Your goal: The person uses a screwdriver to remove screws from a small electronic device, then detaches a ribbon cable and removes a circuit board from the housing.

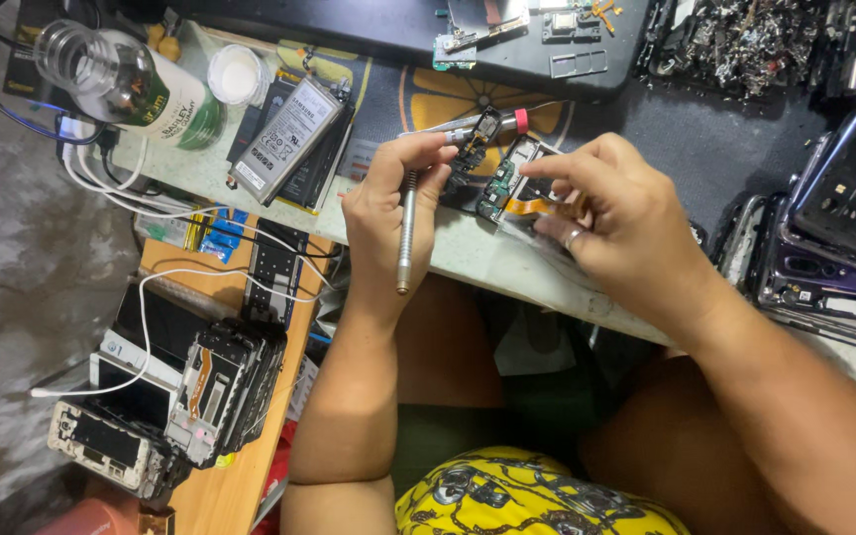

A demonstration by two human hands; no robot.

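Cluttered repair bench [507, 263] | left hand [393, 213] pinches slim metal screwdriver [406, 233] | right hand [616, 213] grips opened phone board [512, 183] | phone battery [284, 139] nearby

Bare forearms, a ring [572, 239] (1 finger), yellow patterned garment [537, 500].

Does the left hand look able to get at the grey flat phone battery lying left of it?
Probably yes: the grey flat phone battery lies uncovered just beside the left hand, though that hand holds a slim metal tool.

Phone battery [285, 140], clear bottle [131, 87], stacked phone frames [225, 388].
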